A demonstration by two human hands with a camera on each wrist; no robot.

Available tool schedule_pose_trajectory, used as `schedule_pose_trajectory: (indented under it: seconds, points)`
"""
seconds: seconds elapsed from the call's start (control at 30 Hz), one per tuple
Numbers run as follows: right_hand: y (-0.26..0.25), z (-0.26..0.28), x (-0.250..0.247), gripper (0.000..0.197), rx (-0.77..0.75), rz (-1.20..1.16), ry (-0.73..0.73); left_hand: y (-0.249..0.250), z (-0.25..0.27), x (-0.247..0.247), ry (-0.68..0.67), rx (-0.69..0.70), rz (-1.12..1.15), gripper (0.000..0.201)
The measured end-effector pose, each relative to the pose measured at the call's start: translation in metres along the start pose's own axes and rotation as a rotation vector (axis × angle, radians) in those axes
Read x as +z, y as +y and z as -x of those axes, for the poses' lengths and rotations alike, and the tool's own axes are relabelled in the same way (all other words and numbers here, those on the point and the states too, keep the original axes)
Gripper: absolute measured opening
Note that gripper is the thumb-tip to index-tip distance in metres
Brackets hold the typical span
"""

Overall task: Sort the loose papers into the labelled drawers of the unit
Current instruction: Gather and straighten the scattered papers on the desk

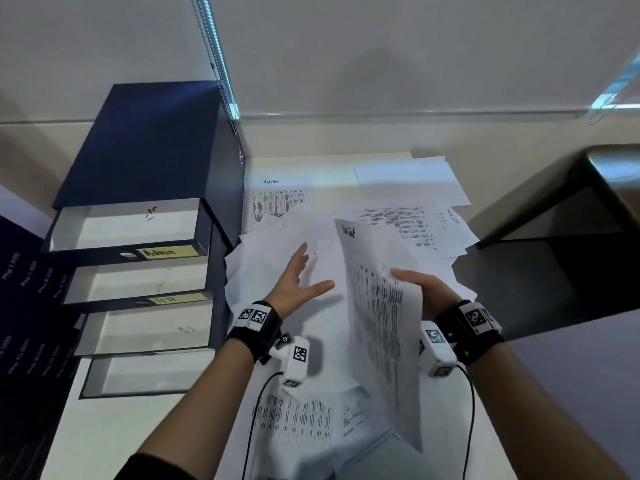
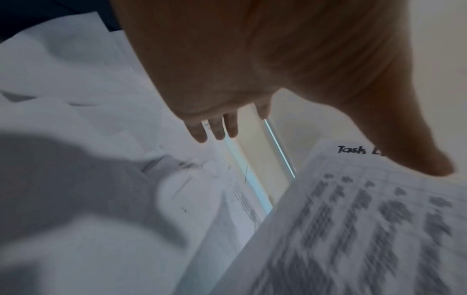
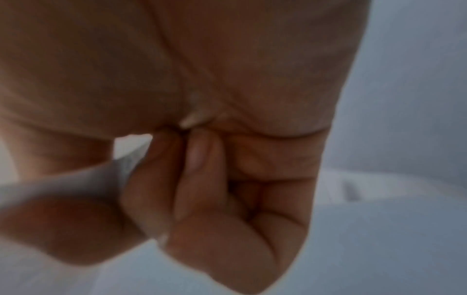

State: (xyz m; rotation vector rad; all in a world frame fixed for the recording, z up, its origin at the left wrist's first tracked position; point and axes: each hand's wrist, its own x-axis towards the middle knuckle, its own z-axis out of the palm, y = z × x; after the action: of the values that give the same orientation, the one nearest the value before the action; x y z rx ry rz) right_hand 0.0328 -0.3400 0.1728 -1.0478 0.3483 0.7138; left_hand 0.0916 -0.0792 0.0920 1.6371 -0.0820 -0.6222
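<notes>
A dark blue drawer unit stands at the left with several drawers pulled out; one label reads "Admin", another "HR". Loose printed papers cover the white desk. My right hand pinches a printed sheet headed "Task List", held up on edge over the pile. In the right wrist view the curled fingers pinch the paper's edge. My left hand hovers flat, fingers spread, over the pile left of that sheet. The left wrist view shows its straight fingers and the sheet.
A dark table stands to the right of the desk. A blind cord hangs behind the unit. A dark board with printed prices lies at the far left. Cables run from both wrist cameras.
</notes>
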Motion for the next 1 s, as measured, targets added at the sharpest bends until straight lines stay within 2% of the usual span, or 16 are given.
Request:
schedule_pose_trajectory:
  seconds: [0.1,0.17,0.27,0.3,0.33,0.4,0.5,0.53,0.57,0.63,0.7,0.73,0.8,0.87,0.97,1.0]
  points:
    - [0.003,-0.003,0.011,0.063,-0.024,-0.056,0.001,0.007,-0.002,0.007,-0.143,-0.062,0.165,0.115]
    - [0.000,-0.002,0.023,0.060,-0.053,-0.087,-0.011,0.006,-0.004,0.014,-0.155,-0.113,0.216,0.119]
    - [-0.007,0.004,0.034,0.032,-0.066,-0.122,0.002,-0.006,-0.005,0.024,-0.200,-0.165,0.335,0.095]
    - [-0.009,0.003,0.031,0.034,-0.053,-0.138,0.040,-0.009,-0.004,0.026,-0.205,-0.190,0.393,0.084]
    - [-0.008,-0.002,0.021,0.038,-0.043,-0.130,0.118,-0.010,0.000,0.029,-0.191,-0.204,0.452,0.069]
    - [0.000,-0.016,-0.002,0.024,-0.022,0.019,0.359,-0.015,0.006,0.028,-0.088,-0.217,0.484,0.043]
    - [0.034,-0.042,-0.055,0.017,0.062,0.201,0.663,-0.027,0.016,0.013,0.133,-0.215,0.316,0.027]
    - [0.049,-0.048,-0.068,0.022,0.124,0.381,0.733,-0.033,0.019,0.006,0.227,-0.213,0.216,0.021]
    - [0.064,-0.053,-0.079,0.038,0.205,0.643,0.778,-0.042,0.022,-0.004,0.315,-0.231,0.116,0.021]
    - [0.093,-0.058,-0.086,0.075,0.293,1.071,0.830,-0.059,0.026,-0.027,0.420,-0.262,-0.019,0.035]
    - [0.114,-0.061,-0.075,0.096,0.264,1.189,0.882,-0.083,0.026,-0.049,0.451,-0.293,-0.159,0.073]
    - [0.119,-0.064,-0.066,0.102,0.254,1.203,0.889,-0.093,0.027,-0.059,0.440,-0.315,-0.208,0.081]
    - [0.126,-0.072,-0.055,0.106,0.238,1.150,0.885,-0.098,0.035,-0.066,0.439,-0.301,-0.248,0.063]
    - [0.124,-0.078,-0.049,0.092,0.216,1.006,0.853,-0.083,0.050,-0.062,0.446,-0.281,-0.247,0.049]
    - [0.105,-0.074,-0.042,0.021,0.111,1.063,0.777,-0.071,0.069,-0.060,0.448,-0.224,-0.200,0.040]
    - [0.093,-0.070,-0.040,0.010,0.033,1.083,0.784,-0.066,0.074,-0.060,0.476,-0.190,-0.195,0.043]
